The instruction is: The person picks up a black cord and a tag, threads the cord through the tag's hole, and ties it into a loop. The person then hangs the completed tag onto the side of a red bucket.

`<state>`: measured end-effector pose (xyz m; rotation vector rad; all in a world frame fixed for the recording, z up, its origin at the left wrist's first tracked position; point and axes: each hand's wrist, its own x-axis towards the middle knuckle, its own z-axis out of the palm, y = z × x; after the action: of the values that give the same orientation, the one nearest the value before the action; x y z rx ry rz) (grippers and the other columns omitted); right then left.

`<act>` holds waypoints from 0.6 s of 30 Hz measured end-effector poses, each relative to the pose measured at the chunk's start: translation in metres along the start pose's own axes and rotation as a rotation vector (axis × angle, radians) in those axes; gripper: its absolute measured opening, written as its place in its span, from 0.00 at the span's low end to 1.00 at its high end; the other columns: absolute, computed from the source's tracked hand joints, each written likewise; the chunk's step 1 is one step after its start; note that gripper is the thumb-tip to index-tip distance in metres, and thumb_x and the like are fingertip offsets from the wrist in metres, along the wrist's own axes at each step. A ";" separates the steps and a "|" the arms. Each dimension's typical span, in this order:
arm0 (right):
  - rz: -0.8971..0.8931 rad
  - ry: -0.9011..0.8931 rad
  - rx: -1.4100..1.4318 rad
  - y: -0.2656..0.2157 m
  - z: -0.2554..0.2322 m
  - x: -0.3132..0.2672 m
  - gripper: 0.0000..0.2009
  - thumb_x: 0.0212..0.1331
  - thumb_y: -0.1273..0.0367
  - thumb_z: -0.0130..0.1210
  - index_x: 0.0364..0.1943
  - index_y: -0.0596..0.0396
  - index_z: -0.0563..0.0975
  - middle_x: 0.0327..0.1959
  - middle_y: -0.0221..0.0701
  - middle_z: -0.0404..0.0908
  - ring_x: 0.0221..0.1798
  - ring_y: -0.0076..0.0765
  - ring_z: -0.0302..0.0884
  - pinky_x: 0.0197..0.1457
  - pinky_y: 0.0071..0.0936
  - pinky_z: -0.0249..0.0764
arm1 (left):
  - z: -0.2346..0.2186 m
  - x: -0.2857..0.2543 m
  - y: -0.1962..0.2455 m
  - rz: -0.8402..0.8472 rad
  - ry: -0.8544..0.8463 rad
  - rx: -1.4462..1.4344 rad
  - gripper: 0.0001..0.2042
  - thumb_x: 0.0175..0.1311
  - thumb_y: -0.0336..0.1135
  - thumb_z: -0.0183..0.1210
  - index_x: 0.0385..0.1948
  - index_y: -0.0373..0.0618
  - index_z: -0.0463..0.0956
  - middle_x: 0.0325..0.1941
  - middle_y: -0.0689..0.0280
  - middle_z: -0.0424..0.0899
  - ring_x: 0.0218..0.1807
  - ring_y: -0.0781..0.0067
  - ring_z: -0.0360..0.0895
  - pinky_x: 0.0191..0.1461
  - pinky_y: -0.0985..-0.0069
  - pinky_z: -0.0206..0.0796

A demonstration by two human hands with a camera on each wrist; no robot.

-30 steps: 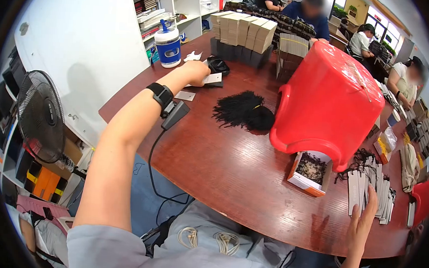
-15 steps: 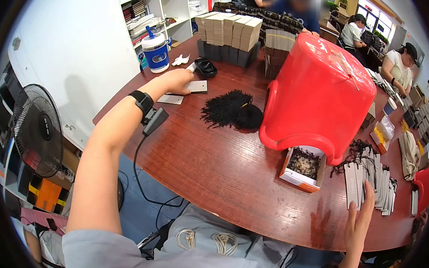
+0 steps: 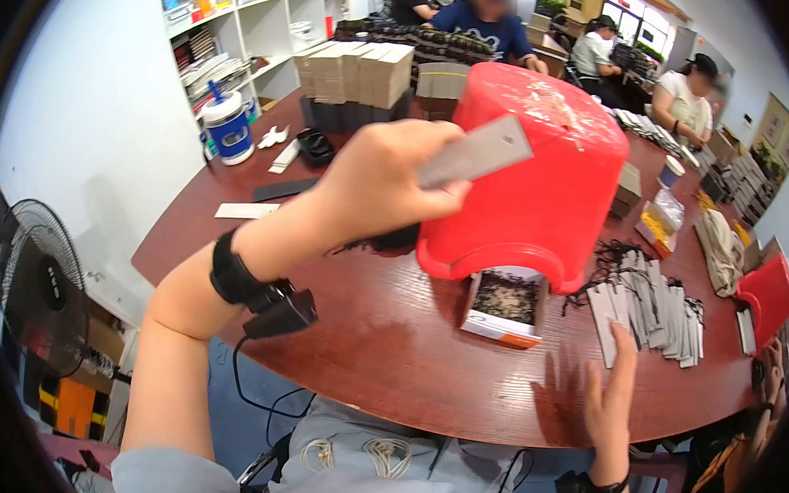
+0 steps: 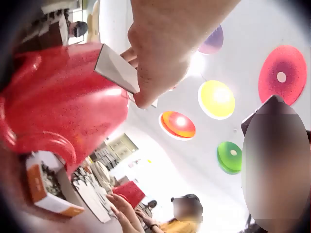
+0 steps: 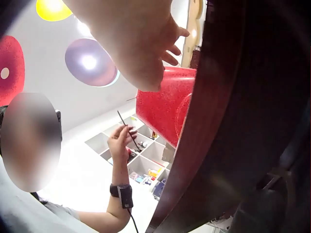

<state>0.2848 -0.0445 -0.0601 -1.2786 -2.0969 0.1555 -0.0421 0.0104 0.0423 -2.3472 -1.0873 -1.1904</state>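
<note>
My left hand (image 3: 376, 170) pinches a flat grey card tag (image 3: 484, 153) with a small hole near its end. It holds the tag raised in front of the upturned red stool (image 3: 531, 191); in the left wrist view the tag (image 4: 116, 73) overlaps the stool too. My right hand (image 3: 612, 396), holding nothing, is at the table's near edge with fingers extended. Its fingertips overlap a spread of grey tags (image 3: 646, 295) with black cords. Black threads (image 3: 397, 239) lie mostly hidden behind the left forearm.
An open box (image 3: 495, 330) of small dark pieces sits under the stool's edge. At left are a loose tag (image 3: 246, 210), a black strip (image 3: 283, 189) and a blue-and-white jug (image 3: 231, 135). Card stacks (image 3: 359, 77) stand behind. A fan (image 3: 44, 286) is beside the table; people work beyond.
My left hand has lifted the tag from the far left of the table and brought it rightward and nearer. The head view has turned right. My right hand stays beside the corded tags.
</note>
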 end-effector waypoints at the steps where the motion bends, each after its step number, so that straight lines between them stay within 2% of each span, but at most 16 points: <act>1: -0.010 0.017 0.004 0.000 0.004 -0.001 0.22 0.49 0.75 0.45 0.51 0.63 0.58 0.52 0.48 0.57 0.56 0.50 0.53 0.59 0.36 0.49 | 0.011 0.008 0.012 0.030 0.046 -0.001 0.17 0.40 0.31 0.60 0.34 0.36 0.70 0.27 0.56 0.76 0.26 0.65 0.74 0.31 0.78 0.67; 2: -0.021 0.032 0.010 0.002 0.008 -0.002 0.22 0.49 0.74 0.46 0.51 0.63 0.59 0.52 0.48 0.58 0.56 0.51 0.53 0.59 0.37 0.49 | 0.020 0.015 0.020 0.058 0.092 -0.001 0.16 0.39 0.31 0.59 0.34 0.36 0.70 0.27 0.54 0.75 0.27 0.61 0.74 0.31 0.76 0.67; 5: -0.046 0.065 0.017 0.003 0.017 -0.005 0.22 0.47 0.74 0.48 0.50 0.63 0.60 0.50 0.47 0.59 0.55 0.52 0.54 0.58 0.38 0.50 | 0.044 0.030 0.023 0.002 0.096 0.076 0.16 0.39 0.30 0.59 0.33 0.36 0.70 0.27 0.54 0.75 0.28 0.60 0.74 0.31 0.74 0.67; 7: -0.045 0.076 0.014 0.004 0.021 -0.008 0.22 0.47 0.74 0.48 0.49 0.63 0.60 0.50 0.46 0.60 0.55 0.52 0.54 0.58 0.39 0.50 | 0.052 0.032 0.024 0.029 0.111 0.091 0.17 0.39 0.30 0.59 0.33 0.35 0.69 0.27 0.54 0.75 0.28 0.60 0.75 0.31 0.74 0.68; 18: -0.037 0.044 0.034 0.007 0.025 -0.010 0.22 0.48 0.72 0.49 0.49 0.64 0.60 0.50 0.45 0.61 0.56 0.51 0.54 0.58 0.39 0.51 | 0.056 0.023 0.041 0.058 0.178 0.265 0.17 0.38 0.30 0.59 0.33 0.32 0.69 0.28 0.56 0.76 0.27 0.63 0.75 0.29 0.75 0.68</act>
<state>0.2782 -0.0436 -0.0874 -1.2118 -2.0701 0.1450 0.0279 0.0248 0.0291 -2.0182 -1.0390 -1.1331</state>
